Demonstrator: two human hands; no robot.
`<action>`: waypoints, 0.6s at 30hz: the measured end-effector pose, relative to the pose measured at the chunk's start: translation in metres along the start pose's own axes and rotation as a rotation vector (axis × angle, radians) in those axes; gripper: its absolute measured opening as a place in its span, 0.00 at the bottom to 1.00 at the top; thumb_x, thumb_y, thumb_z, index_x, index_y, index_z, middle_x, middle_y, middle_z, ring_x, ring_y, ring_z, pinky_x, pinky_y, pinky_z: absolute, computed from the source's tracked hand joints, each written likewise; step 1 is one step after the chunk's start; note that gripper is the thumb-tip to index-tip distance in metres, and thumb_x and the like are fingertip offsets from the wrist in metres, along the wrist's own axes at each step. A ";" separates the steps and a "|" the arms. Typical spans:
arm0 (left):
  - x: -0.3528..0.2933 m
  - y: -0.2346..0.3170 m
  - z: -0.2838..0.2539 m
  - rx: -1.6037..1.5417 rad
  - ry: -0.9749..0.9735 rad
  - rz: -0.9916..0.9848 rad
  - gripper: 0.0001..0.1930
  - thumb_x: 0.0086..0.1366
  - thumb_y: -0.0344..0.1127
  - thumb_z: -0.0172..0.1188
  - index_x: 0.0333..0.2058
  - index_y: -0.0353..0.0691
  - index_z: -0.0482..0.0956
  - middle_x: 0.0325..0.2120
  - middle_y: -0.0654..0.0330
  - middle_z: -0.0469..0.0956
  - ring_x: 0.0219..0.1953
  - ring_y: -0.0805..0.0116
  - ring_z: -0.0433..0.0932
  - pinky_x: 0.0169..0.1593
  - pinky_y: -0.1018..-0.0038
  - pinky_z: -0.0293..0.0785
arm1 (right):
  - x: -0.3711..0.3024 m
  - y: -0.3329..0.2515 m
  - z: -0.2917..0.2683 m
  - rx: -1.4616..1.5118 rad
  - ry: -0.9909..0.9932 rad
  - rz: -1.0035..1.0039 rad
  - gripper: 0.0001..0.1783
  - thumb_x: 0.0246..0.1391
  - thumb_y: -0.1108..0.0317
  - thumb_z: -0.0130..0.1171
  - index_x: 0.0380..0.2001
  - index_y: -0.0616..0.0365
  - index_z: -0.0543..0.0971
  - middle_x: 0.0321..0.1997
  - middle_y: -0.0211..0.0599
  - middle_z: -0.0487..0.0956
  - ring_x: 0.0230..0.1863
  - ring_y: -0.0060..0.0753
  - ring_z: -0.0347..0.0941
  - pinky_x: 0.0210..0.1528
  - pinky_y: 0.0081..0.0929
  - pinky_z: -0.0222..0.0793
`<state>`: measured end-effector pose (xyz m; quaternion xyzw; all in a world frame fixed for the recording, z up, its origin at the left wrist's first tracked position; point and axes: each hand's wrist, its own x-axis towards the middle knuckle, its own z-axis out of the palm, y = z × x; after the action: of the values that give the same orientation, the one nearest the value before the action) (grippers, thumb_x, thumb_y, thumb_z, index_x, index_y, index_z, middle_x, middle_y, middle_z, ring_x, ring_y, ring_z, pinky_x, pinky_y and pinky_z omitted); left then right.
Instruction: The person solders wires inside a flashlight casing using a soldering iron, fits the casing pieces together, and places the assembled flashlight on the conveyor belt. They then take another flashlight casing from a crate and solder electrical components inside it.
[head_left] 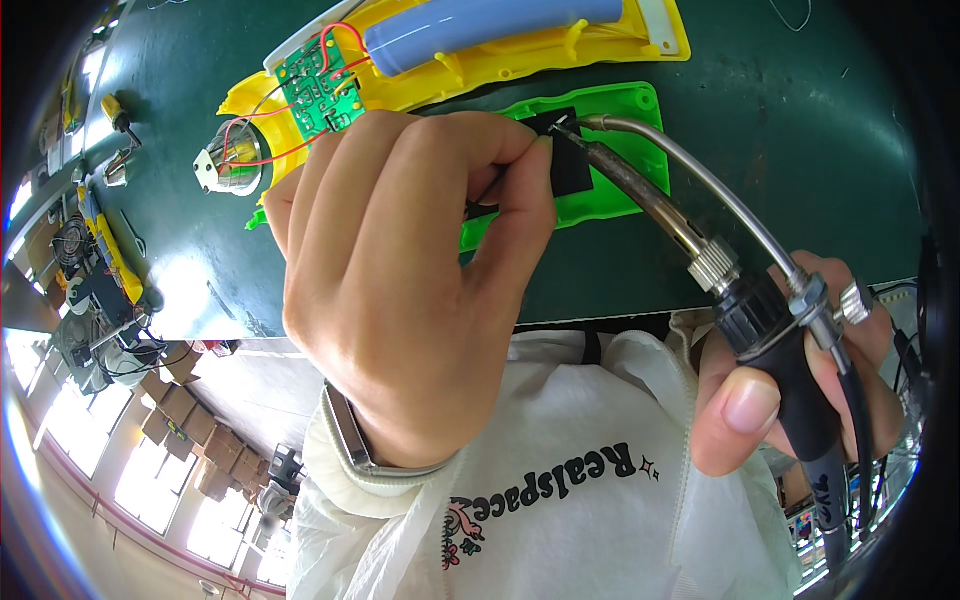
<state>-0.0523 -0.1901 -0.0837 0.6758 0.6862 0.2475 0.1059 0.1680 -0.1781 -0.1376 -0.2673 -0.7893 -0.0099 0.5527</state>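
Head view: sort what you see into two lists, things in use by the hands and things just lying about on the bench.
In use:
left hand pinching a small black part
right hand holding the soldering iron
green plastic shell, under the iron's tip

Lying about:
yellow casing with blue cylinder
green circuit board
silver reflector

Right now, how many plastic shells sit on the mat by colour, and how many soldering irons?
Yellow shell: 1
Green shell: 1
Soldering iron, in the right hand: 1
Total: 3
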 end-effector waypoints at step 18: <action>0.002 0.003 0.000 0.063 0.007 0.023 0.07 0.52 0.18 0.69 0.28 0.32 0.81 0.23 0.65 0.76 0.25 0.78 0.71 0.32 0.82 0.68 | 0.004 -0.006 -0.006 0.047 -0.068 0.115 0.19 0.58 0.62 0.52 0.40 0.70 0.67 0.29 0.51 0.76 0.22 0.42 0.76 0.25 0.33 0.75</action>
<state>-0.0501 -0.1887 -0.0819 0.6855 0.6863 0.2296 0.0794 0.1697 -0.1837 -0.1304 -0.2994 -0.7909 0.0495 0.5314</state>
